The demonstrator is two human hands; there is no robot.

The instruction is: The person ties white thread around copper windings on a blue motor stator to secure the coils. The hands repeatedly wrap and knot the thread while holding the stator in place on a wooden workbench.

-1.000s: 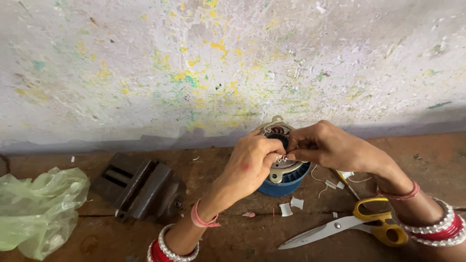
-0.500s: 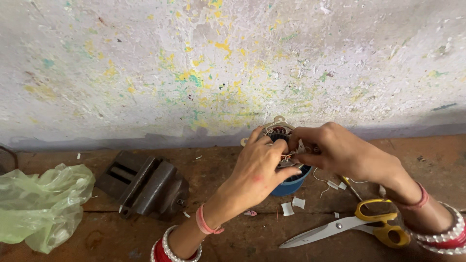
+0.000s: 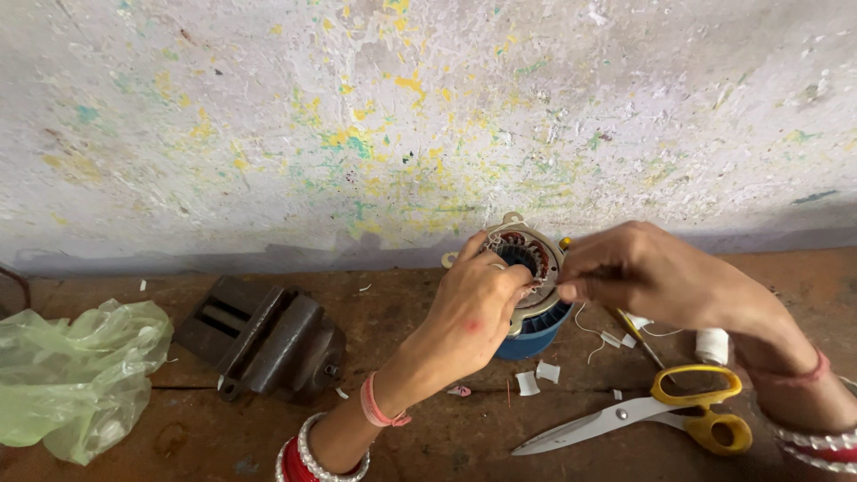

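A blue motor stator [image 3: 534,295] is gripped by the left hand [image 3: 478,303] on the bench [image 3: 428,437]; thin wire is pinched by right hand [image 3: 638,268] fingers. Yellow-handled scissors [image 3: 643,415] lie below them; a green plastic bag [image 3: 76,375] far left.

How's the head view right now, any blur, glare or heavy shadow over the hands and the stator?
Head view: soft, even light, no glare. Left hand and right hand are sharp enough; the stator windings read clearly. A faint shadow band runs along the wall base. Scissors look slightly stretched near the frame edge.
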